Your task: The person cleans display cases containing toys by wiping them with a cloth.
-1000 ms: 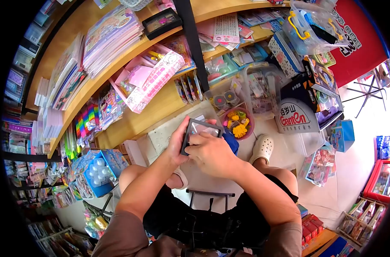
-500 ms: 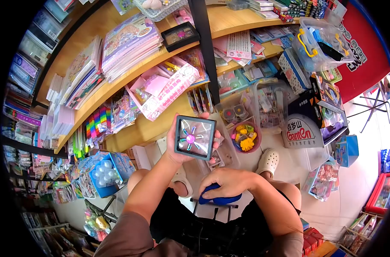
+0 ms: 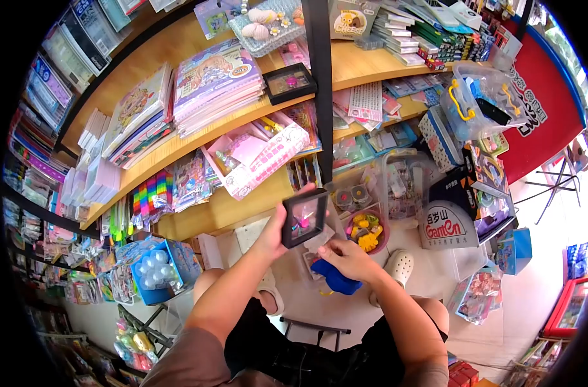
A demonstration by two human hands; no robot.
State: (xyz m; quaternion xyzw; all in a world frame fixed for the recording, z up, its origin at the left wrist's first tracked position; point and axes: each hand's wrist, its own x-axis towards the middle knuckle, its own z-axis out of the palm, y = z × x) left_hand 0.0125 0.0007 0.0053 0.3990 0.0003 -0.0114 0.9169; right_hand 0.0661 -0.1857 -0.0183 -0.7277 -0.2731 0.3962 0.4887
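Observation:
My left hand [image 3: 281, 231] grips a black-framed clear display case [image 3: 305, 219] by its side, tilted, with a small pink and colourful spinner-like piece inside. Just below and to the right, my right hand [image 3: 352, 259] is closed on a blue cloth [image 3: 336, 278] that hangs from the fingers. The right fingers are close to the case's lower corner; whether they touch it I cannot tell. A similar black case [image 3: 289, 82] lies on the shelf above.
A curved wooden shelf [image 3: 149, 161] carries stacked books [image 3: 216, 84] and a pink box [image 3: 255, 151]. On the floor stand a pink bowl of yellow pieces [image 3: 366, 233], clear plastic bins [image 3: 404, 187] and a Ganten carton [image 3: 446, 226]. Below my hands is a small folding stool [image 3: 316, 326].
The display case has turned to a steeper angle and shifted slightly down and right. My right hand has lifted the blue cloth from near the stool up towards the case.

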